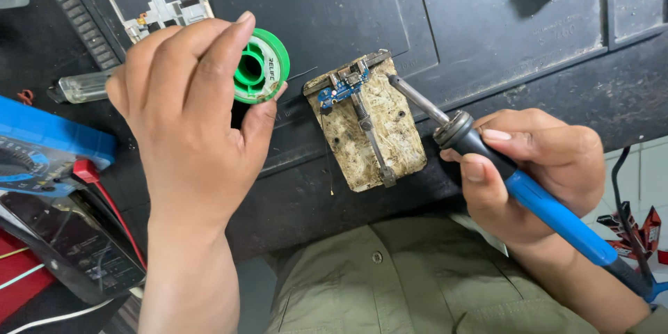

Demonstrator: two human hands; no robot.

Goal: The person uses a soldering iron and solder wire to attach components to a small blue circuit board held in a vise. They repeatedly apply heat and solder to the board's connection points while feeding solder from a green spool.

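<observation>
Black mat [334, 0], blue-handled soldering iron [487, 160], green spool [261, 66]

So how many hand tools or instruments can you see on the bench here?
2. A blue-handled soldering iron sits in the right hand, tip near the small blue circuit board. A blue multimeter lies at the left edge. More may lie outside the view.

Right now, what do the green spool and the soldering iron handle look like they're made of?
Green spool, in the left hand: likely moulded plastic, given its glossy, even colour and ribbed hub. Soldering iron handle, in the right hand: probably blue plastic with a smooth sheen, below a black collar; the shaft looks like dull, worn metal.
</observation>
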